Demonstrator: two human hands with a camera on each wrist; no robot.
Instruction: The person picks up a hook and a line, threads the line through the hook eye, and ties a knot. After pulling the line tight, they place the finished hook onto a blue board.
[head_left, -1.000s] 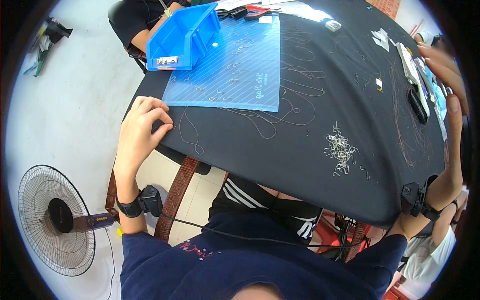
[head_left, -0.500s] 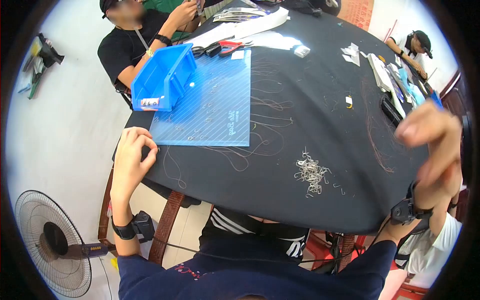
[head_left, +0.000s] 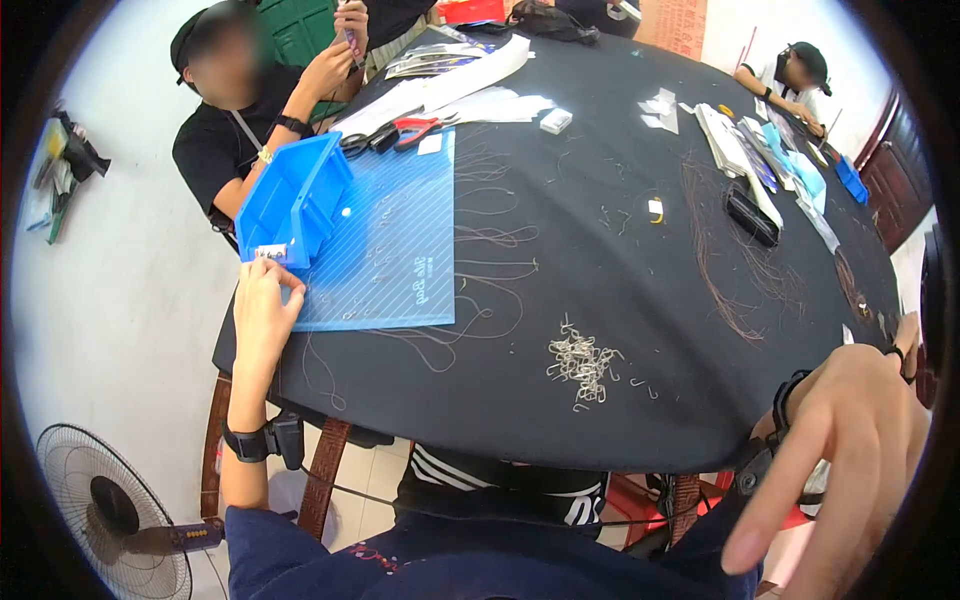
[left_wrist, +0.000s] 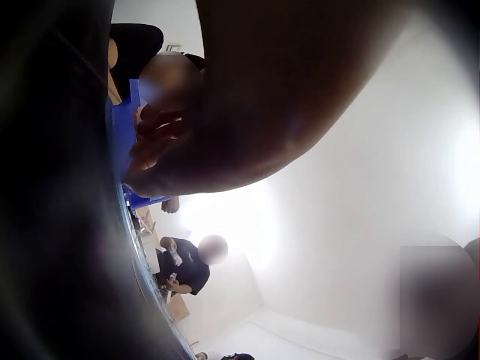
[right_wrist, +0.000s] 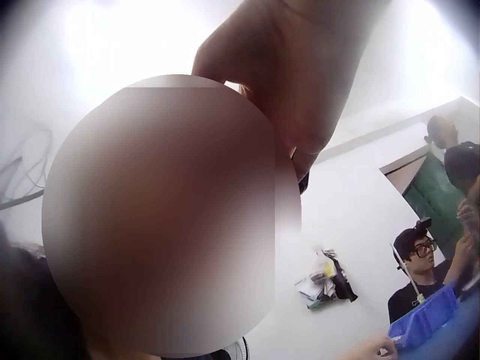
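Observation:
At the table's left edge my left hand [head_left: 262, 310] pinches the end of a thin dark line [head_left: 330, 385] between thumb and forefinger. The line loops down over the black cloth beside a blue striped file bag [head_left: 425, 300]. Just beyond the fingers stands a blue plastic bin [head_left: 318, 200]. My right hand [head_left: 850, 450] is raised close to the head camera at the lower right, fingers extended and pointing down, holding nothing visible. In the right wrist view that hand [right_wrist: 289, 82] shows near a blurred head.
A pile of small metal hooks [head_left: 585, 365] lies mid-table. Red-handled pliers [head_left: 415, 128] rest behind the file bag, and reddish line strands [head_left: 715, 260] spread at the right. A person in black [head_left: 215, 150] sits beyond the bin. A fan [head_left: 115, 510] stands at lower left.
The head view has tilted up, showing more of the far table and people. My right hand has moved from the right edge down and closer to the camera. The left keeps its pinch.

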